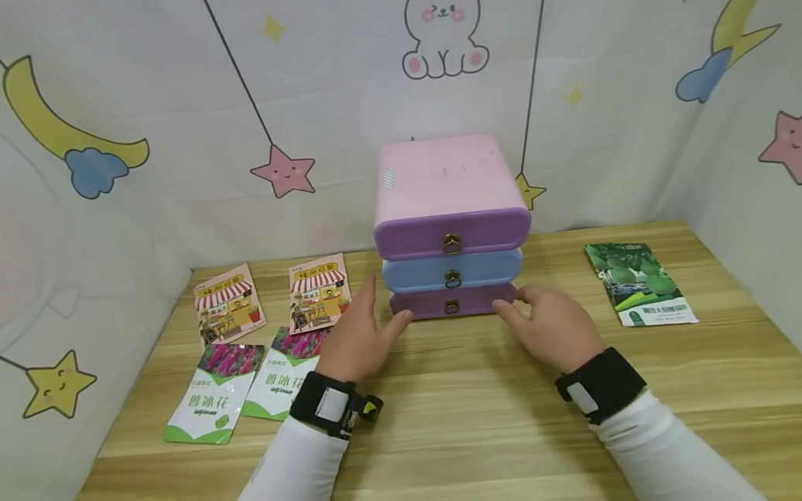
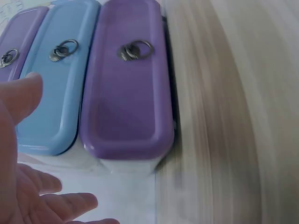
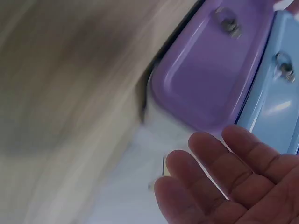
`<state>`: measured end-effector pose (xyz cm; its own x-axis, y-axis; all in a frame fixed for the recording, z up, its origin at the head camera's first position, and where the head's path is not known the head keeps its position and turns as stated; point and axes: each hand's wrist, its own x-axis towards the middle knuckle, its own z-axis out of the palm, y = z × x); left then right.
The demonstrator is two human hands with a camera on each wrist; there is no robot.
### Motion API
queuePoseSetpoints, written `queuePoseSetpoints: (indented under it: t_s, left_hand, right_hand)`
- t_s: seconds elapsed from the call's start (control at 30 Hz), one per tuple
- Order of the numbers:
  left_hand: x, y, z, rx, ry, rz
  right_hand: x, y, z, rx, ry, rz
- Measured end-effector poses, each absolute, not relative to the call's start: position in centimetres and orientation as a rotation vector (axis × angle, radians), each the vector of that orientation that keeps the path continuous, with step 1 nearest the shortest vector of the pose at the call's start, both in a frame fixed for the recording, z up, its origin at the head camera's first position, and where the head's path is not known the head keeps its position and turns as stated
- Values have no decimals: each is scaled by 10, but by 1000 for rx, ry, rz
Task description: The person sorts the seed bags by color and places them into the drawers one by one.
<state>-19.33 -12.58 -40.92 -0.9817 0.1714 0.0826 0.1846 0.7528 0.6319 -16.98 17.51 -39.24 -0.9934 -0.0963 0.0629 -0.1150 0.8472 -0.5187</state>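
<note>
A small chest of drawers (image 1: pixel 446 177) with a pink top stands against the back wall. Its top drawer (image 1: pixel 400 239) is purple, the middle drawer (image 1: pixel 417 275) blue and the bottom drawer (image 1: pixel 415 305) purple, each with a ring pull. My left hand (image 1: pixel 358 337) is beside the chest's lower left front, fingers extended and thumb apart. At the lower right front is my right hand (image 1: pixel 558 329), its thumb near the bottom drawer. Both wrist views show spread fingers (image 3: pixel 212 161) with nothing held; whether either hand touches the chest I cannot tell.
On the wooden table (image 1: pixel 469 432), two pink shop-picture packets (image 1: pixel 230 305) and two flower seed packets (image 1: pixel 209 400) lie at the left. A green packet stack (image 1: pixel 644 284) lies at the right. A patterned cloth (image 1: pixel 334 92) hangs behind and along the sides.
</note>
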Motion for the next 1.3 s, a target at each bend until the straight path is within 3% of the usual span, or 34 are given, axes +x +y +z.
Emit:
queuePoseSetpoints:
  t_s: [0.33,0.63,1.3]
  left_hand:
    - [-209,-117,-406,-237,-2756,-1472]
    - [-224,-111,-408,-358,-2491,-1786]
    - [-233,-103,-410,-340,-2478,-1716]
  right_hand:
    - [-176,143,-411,168,-2901,1372]
    - [-185,121,-422,-120,-2639,2142]
    - [-191,112,-430,-285,-2497,2426]
